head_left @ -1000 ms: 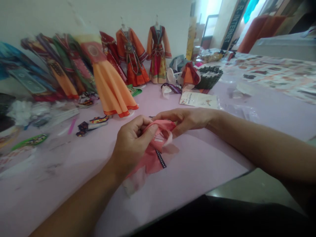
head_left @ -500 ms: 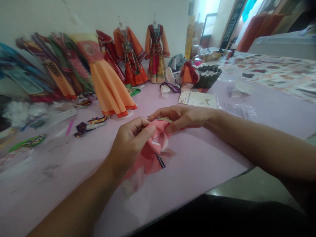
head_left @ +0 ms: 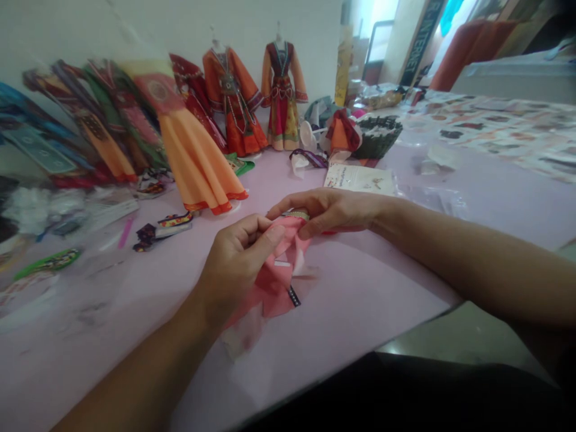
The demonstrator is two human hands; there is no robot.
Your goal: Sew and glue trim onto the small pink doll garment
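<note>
Between my hands is a pink piece of cloth (head_left: 275,283), creased, with its lower part hanging down to the table. My left hand (head_left: 240,255) pinches its upper left edge between thumb and fingers. My right hand (head_left: 330,213) grips the upper right edge, thumb in front and fingers curled behind. A gold-coloured trim (head_left: 297,212) shows along the top of the cloth under the right fingers. From the cloth's lower side sticks out a dark strip with pale dots (head_left: 294,296). Part of the cloth is hidden behind my fingers.
On the pink table (head_left: 360,300) stand several doll-sized dresses, the nearest an orange skirt (head_left: 198,159) with a pink top. Folded ribbons (head_left: 164,228) lie left of my hands. Beyond them are a printed card (head_left: 357,179) and a dark basket (head_left: 377,139). The table edge runs close in front of me.
Both hands keep hold of the pink cloth. Its folds have shifted slightly, and more of the gold trim shows at the top. The view has moved a little.
</note>
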